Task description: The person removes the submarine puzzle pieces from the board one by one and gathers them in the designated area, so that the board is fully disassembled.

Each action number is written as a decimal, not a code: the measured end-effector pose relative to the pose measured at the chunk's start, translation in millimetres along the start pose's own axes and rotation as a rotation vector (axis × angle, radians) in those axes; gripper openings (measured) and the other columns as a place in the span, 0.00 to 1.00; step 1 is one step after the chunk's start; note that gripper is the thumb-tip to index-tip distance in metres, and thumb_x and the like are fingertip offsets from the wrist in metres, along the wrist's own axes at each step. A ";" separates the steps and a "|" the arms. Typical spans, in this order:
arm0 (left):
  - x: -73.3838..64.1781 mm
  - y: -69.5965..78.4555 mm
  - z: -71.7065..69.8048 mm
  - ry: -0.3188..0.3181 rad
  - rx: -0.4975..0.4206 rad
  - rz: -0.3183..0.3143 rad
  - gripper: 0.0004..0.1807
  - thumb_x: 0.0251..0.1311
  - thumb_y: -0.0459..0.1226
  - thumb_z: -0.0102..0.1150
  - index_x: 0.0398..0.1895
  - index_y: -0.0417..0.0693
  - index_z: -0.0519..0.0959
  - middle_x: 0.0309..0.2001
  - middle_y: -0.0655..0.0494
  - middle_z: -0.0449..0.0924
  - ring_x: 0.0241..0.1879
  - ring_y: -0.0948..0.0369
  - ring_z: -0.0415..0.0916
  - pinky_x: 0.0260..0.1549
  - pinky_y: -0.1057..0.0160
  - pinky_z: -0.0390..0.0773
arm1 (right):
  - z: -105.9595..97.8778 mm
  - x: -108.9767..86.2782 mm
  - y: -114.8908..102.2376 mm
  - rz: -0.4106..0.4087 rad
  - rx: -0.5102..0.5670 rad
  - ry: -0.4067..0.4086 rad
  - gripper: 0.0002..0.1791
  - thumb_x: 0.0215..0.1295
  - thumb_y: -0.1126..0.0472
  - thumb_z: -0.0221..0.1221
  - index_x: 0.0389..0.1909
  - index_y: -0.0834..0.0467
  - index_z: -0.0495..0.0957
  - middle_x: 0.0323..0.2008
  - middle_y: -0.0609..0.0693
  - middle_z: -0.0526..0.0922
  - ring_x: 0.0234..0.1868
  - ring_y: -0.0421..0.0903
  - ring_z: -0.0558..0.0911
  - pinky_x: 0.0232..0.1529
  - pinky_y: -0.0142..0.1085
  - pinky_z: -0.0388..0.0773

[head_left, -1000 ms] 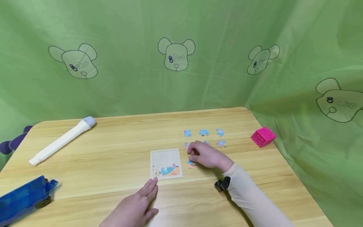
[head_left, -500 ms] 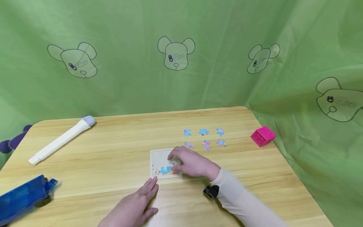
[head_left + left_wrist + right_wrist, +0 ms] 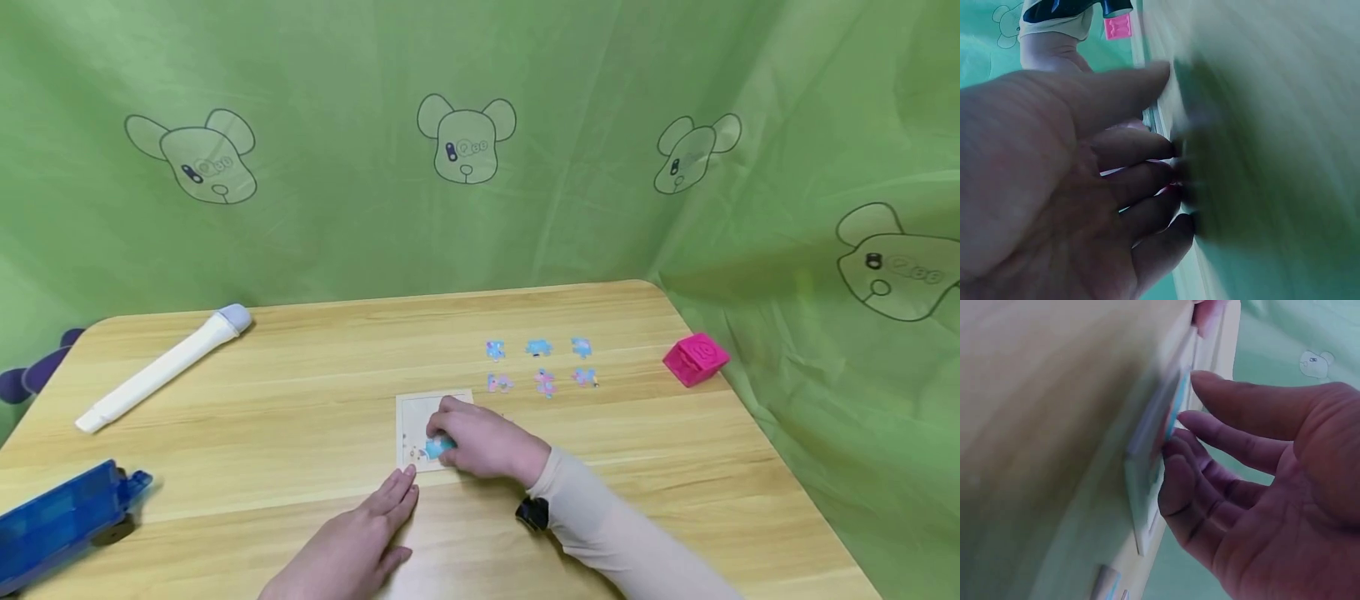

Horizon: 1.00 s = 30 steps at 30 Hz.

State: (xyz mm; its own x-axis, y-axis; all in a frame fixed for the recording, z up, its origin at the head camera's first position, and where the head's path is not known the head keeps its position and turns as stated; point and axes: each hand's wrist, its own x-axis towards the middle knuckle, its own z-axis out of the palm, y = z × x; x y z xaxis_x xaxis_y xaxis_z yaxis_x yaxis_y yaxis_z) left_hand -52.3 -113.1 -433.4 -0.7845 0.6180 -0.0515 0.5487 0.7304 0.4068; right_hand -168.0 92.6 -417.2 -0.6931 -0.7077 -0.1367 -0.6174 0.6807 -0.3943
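My right hand (image 3: 483, 442) is over the square puzzle tray (image 3: 407, 417). Its thumb and fingers close around a thin jigsaw piece (image 3: 1178, 406) with a blue edge, right at the tray's surface in the right wrist view. Beside the fingertips, printed blue artwork (image 3: 437, 448) shows in the lower part of the tray, partly hidden by the hand. My left hand (image 3: 356, 529) lies with fingers extended, its fingertips at the tray's near left corner. The left wrist view shows that hand (image 3: 1079, 169) from its palm side, fingertips on the tabletop.
Several loose jigsaw pieces (image 3: 539, 348) lie in two rows beyond the tray. A pink cube (image 3: 696, 360) stands at the right, a white toy microphone (image 3: 161, 371) lies at the left, and a blue toy wagon (image 3: 63, 525) is at the near left. Green curtain (image 3: 337, 208) surrounds the table.
My right hand has picked up the orange-and-blue jigsaw piece beside the tray and carried it left, over the tray. The left hand stays at the tray's corner.
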 end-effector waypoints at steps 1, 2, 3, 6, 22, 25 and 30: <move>0.0 -0.3 0.2 0.007 0.009 0.006 0.34 0.64 0.41 0.62 0.67 0.30 0.66 0.73 0.39 0.57 0.70 0.46 0.57 0.61 0.51 0.70 | 0.7 0.1 0.0 0.003 -0.007 0.003 0.16 0.60 0.62 0.67 0.50 0.57 0.80 0.40 0.43 0.73 0.38 0.39 0.74 0.44 0.31 0.76; 0.1 -0.4 0.3 0.013 0.016 0.011 0.34 0.64 0.40 0.63 0.67 0.30 0.67 0.72 0.39 0.57 0.70 0.46 0.57 0.61 0.51 0.70 | 1.1 0.1 -0.1 0.004 -0.011 0.005 0.16 0.60 0.62 0.67 0.50 0.56 0.80 0.40 0.43 0.72 0.36 0.39 0.73 0.42 0.31 0.76; 0.2 -0.4 0.3 0.017 0.017 0.013 0.34 0.63 0.40 0.63 0.67 0.29 0.66 0.72 0.39 0.57 0.70 0.46 0.57 0.60 0.51 0.71 | 1.6 0.2 0.1 0.003 -0.017 0.007 0.16 0.60 0.63 0.67 0.49 0.55 0.80 0.40 0.43 0.72 0.36 0.39 0.73 0.41 0.30 0.76; 1.0 -0.5 0.1 0.018 0.011 0.015 0.34 0.63 0.39 0.63 0.68 0.30 0.66 0.73 0.39 0.56 0.71 0.46 0.56 0.60 0.51 0.70 | 1.2 -0.2 0.2 0.002 -0.020 0.004 0.15 0.60 0.63 0.67 0.48 0.54 0.79 0.40 0.43 0.71 0.36 0.39 0.73 0.40 0.30 0.76; 0.8 -1.2 0.7 -0.003 -0.018 0.001 0.33 0.64 0.39 0.63 0.68 0.30 0.66 0.73 0.39 0.55 0.71 0.47 0.56 0.61 0.50 0.69 | -0.4 0.6 -1.5 0.013 0.022 -0.015 0.18 0.59 0.64 0.68 0.49 0.54 0.75 0.39 0.43 0.72 0.37 0.39 0.72 0.40 0.31 0.75; 0.7 -0.8 1.1 0.000 -0.014 0.000 0.33 0.64 0.39 0.63 0.68 0.31 0.66 0.73 0.40 0.56 0.71 0.47 0.56 0.61 0.51 0.70 | -0.7 -0.6 -1.2 0.018 0.039 -0.005 0.17 0.60 0.65 0.67 0.50 0.55 0.76 0.38 0.44 0.72 0.37 0.40 0.72 0.40 0.30 0.75; 0.4 -0.9 1.6 0.004 -0.004 -0.002 0.34 0.63 0.40 0.64 0.67 0.31 0.67 0.73 0.40 0.56 0.71 0.47 0.56 0.60 0.51 0.71 | 0.6 -0.4 1.1 0.008 0.044 0.017 0.13 0.62 0.65 0.65 0.46 0.53 0.78 0.37 0.42 0.72 0.36 0.39 0.72 0.39 0.29 0.74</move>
State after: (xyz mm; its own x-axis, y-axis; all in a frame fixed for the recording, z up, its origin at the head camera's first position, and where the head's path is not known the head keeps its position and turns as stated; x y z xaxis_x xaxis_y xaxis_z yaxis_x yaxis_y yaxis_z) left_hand -52.6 -113.0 -435.3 -0.7867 0.6153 -0.0490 0.5459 0.7306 0.4101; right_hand -168.1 93.5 -418.1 -0.7042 -0.6990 -0.1245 -0.5955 0.6770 -0.4326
